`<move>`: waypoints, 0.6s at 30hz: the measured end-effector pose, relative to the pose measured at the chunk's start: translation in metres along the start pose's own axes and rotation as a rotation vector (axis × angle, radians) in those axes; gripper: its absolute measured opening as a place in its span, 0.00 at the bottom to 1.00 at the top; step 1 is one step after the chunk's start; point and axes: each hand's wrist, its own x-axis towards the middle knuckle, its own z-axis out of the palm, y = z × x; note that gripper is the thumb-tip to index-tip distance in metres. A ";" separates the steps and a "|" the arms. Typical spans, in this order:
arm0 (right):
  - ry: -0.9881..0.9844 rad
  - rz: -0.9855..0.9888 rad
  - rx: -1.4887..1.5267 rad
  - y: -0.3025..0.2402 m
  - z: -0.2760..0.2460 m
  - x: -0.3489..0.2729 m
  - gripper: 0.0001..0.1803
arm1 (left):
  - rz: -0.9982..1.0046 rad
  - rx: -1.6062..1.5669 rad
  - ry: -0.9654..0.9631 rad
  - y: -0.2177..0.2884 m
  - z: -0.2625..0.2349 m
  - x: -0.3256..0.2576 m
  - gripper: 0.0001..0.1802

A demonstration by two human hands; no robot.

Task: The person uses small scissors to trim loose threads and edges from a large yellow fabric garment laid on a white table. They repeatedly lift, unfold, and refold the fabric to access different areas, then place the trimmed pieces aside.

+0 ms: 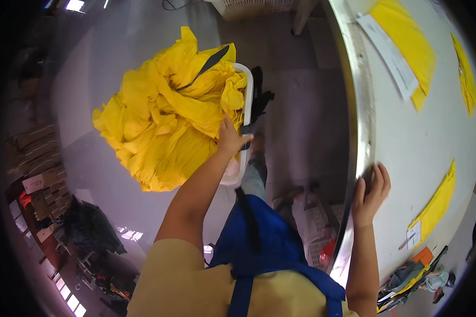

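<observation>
A big heap of crumpled yellow fabric (169, 121) fills and spills over a white plastic basket (248, 90) on my left. A dark strip (209, 64) lies across the top of the heap. My left hand (230, 138) is at the basket's near right side, its thumb apart and its fingers against the cloth; no firm grip shows. On the edge of the white table (386, 137) to my right rests my right hand (371, 194), fingers stretched out and holding nothing.
Yellow folded pieces (415, 47) lie on the table, one beside a white paper sheet (388, 55). Another yellow piece (436, 203) with a white label is nearer. A pale crate (256, 6) stands at the far end. Brown stacks (34, 148) line the left.
</observation>
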 end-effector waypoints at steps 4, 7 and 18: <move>-0.002 0.030 -0.055 0.014 0.014 -0.008 0.22 | -0.365 -0.076 0.222 -0.003 0.021 0.118 0.54; -0.024 0.028 -0.048 0.010 0.012 -0.001 0.23 | -0.389 -0.726 0.126 -0.043 0.027 0.156 0.37; -1.092 1.373 1.785 -0.201 0.081 0.077 0.28 | 0.231 -1.684 -0.799 0.045 -0.191 -0.141 0.24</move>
